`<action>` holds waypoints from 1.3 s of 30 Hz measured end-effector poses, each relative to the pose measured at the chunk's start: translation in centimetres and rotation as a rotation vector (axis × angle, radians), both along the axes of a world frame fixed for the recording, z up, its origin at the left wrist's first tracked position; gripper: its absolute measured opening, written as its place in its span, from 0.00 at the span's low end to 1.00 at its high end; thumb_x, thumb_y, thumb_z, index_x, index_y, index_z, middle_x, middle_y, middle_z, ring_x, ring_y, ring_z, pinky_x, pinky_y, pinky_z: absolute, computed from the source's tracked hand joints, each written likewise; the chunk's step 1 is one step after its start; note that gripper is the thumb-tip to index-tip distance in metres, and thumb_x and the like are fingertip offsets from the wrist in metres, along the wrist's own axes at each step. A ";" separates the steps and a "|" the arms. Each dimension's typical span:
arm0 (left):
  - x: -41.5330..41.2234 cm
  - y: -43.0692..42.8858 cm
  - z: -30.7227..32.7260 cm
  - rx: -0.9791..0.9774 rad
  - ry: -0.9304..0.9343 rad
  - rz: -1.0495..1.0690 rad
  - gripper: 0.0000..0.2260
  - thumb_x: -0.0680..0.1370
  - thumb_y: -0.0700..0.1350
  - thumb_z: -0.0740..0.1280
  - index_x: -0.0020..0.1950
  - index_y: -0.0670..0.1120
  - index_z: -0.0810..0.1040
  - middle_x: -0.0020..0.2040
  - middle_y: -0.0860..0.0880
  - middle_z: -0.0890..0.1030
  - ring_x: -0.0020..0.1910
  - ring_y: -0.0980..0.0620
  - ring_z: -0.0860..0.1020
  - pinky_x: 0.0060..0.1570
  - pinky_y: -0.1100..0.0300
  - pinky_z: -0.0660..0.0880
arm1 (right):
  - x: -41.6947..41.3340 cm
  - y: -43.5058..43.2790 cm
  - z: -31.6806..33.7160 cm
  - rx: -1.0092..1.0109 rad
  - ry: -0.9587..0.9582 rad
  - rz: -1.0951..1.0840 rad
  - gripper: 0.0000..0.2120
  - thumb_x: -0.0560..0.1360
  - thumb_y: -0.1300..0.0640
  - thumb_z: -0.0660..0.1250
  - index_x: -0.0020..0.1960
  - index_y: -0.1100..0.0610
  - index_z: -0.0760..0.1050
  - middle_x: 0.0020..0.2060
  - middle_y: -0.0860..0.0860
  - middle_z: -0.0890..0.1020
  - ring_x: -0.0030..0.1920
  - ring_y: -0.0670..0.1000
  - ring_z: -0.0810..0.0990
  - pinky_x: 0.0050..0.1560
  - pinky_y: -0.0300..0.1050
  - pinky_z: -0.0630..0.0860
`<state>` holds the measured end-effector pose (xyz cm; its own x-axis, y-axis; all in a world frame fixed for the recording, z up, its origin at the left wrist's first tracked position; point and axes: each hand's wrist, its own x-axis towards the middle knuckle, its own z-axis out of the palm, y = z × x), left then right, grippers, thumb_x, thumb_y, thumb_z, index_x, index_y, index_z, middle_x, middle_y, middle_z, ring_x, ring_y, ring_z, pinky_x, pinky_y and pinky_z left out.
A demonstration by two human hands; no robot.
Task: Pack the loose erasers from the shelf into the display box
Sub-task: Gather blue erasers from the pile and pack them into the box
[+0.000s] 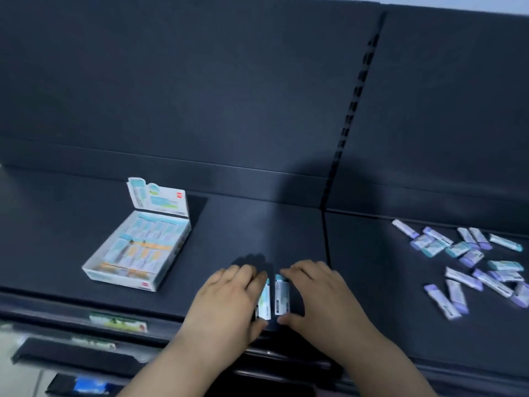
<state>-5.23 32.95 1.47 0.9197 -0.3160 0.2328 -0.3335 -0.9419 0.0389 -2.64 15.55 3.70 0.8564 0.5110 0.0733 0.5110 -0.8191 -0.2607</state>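
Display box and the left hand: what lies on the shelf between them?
Nothing: in the head view the shelf is bare between the display box and the left hand. The erasers it grips with the right hand lie beyond it.

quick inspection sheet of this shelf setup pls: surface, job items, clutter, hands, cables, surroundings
surface: dark shelf, two bays side by side with a seam between them
job's things: display box on the left bay, lid flap up, rows of erasers inside; loose erasers scattered on the right bay; left eraser and right eraser side by side near the front edge
clutter: nothing seen
grippers: left hand holds the left eraser, right hand holds the right eraser, fingers at the far end, thumb at the near end
cables: nothing seen
surroundings: dark back panel; slotted upright; label strip on the shelf front
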 end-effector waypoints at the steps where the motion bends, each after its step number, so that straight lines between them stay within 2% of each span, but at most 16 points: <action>1: 0.2 2.2 0.2 -0.012 0.006 -0.005 0.33 0.51 0.60 0.77 0.53 0.47 0.82 0.44 0.52 0.79 0.41 0.51 0.79 0.44 0.61 0.77 | 0.2 2.2 0.0 0.008 -0.005 -0.009 0.32 0.70 0.42 0.67 0.71 0.45 0.60 0.63 0.41 0.65 0.63 0.45 0.62 0.63 0.39 0.59; 5: 0.8 10.7 0.3 -0.046 0.065 0.012 0.33 0.51 0.59 0.78 0.53 0.47 0.82 0.46 0.52 0.80 0.42 0.53 0.81 0.39 0.63 0.78 | 0.9 10.1 -0.1 0.034 -0.020 -0.018 0.32 0.70 0.42 0.67 0.71 0.45 0.59 0.63 0.40 0.65 0.63 0.44 0.62 0.63 0.39 0.59; 9: 1.2 16.8 0.7 -0.067 0.119 0.038 0.34 0.51 0.58 0.79 0.54 0.48 0.82 0.49 0.53 0.80 0.45 0.54 0.81 0.41 0.63 0.78 | 1.2 15.7 0.1 0.039 -0.007 -0.033 0.33 0.71 0.41 0.67 0.72 0.45 0.59 0.64 0.41 0.65 0.64 0.45 0.62 0.64 0.40 0.59; 14: 2.1 20.4 1.6 -0.136 0.141 0.035 0.33 0.52 0.57 0.79 0.55 0.49 0.81 0.49 0.56 0.79 0.45 0.56 0.80 0.41 0.65 0.77 | 1.5 18.9 0.6 0.063 0.000 -0.044 0.33 0.70 0.40 0.66 0.72 0.46 0.59 0.64 0.41 0.65 0.63 0.45 0.62 0.64 0.40 0.60; 17: 2.7 21.6 1.8 -0.140 0.151 0.083 0.34 0.52 0.55 0.81 0.55 0.47 0.81 0.50 0.53 0.80 0.45 0.52 0.81 0.42 0.61 0.78 | 2.1 19.6 0.6 0.081 0.020 -0.044 0.34 0.70 0.39 0.66 0.72 0.46 0.59 0.64 0.40 0.65 0.63 0.43 0.62 0.66 0.40 0.59; 19: 3.1 22.2 1.8 -0.129 0.185 0.107 0.34 0.57 0.54 0.80 0.60 0.47 0.79 0.55 0.53 0.79 0.51 0.50 0.80 0.48 0.58 0.77 | 2.6 19.8 0.5 0.083 0.027 -0.030 0.34 0.71 0.39 0.66 0.72 0.46 0.58 0.64 0.40 0.64 0.63 0.43 0.61 0.66 0.40 0.59; 22: 3.6 22.8 2.1 -0.168 0.212 0.142 0.33 0.70 0.54 0.71 0.73 0.51 0.65 0.69 0.56 0.67 0.68 0.53 0.68 0.65 0.61 0.65 | 3.4 19.9 0.7 0.099 0.039 -0.008 0.34 0.71 0.39 0.66 0.72 0.46 0.58 0.65 0.40 0.64 0.63 0.42 0.61 0.67 0.40 0.59; 24: 4.1 23.3 2.3 -0.149 0.203 0.148 0.32 0.74 0.54 0.67 0.75 0.53 0.58 0.73 0.58 0.61 0.71 0.56 0.61 0.67 0.65 0.58 | 4.0 20.1 1.0 0.099 0.035 0.015 0.34 0.71 0.39 0.66 0.72 0.46 0.59 0.65 0.40 0.64 0.63 0.42 0.61 0.66 0.39 0.58; 26: 4.5 23.7 2.5 -0.102 0.220 0.145 0.32 0.75 0.55 0.66 0.76 0.55 0.56 0.74 0.59 0.59 0.71 0.57 0.59 0.67 0.68 0.56 | 4.6 20.4 1.2 0.088 0.043 0.035 0.34 0.70 0.39 0.66 0.72 0.46 0.59 0.65 0.40 0.64 0.63 0.43 0.61 0.66 0.39 0.58; 32: 5.4 24.7 1.6 -0.092 0.286 0.079 0.31 0.74 0.54 0.67 0.74 0.55 0.60 0.72 0.57 0.62 0.71 0.56 0.61 0.67 0.66 0.57 | 5.6 22.8 0.9 0.001 0.050 0.084 0.32 0.70 0.39 0.66 0.70 0.46 0.62 0.63 0.42 0.67 0.63 0.46 0.62 0.62 0.41 0.59; 36: 6.1 24.5 1.1 -0.109 0.259 0.004 0.29 0.71 0.52 0.70 0.71 0.52 0.68 0.68 0.53 0.70 0.67 0.52 0.67 0.65 0.62 0.64 | 5.7 23.9 0.2 -0.072 0.052 0.057 0.30 0.69 0.40 0.67 0.68 0.47 0.65 0.61 0.44 0.68 0.61 0.47 0.63 0.60 0.43 0.61; 39: 6.8 25.3 0.9 -0.074 0.290 -0.068 0.27 0.71 0.51 0.70 0.69 0.48 0.70 0.65 0.50 0.72 0.65 0.49 0.69 0.64 0.59 0.65 | 5.5 25.6 -0.2 -0.129 0.057 0.005 0.30 0.68 0.41 0.68 0.67 0.48 0.67 0.60 0.46 0.69 0.62 0.49 0.64 0.59 0.45 0.62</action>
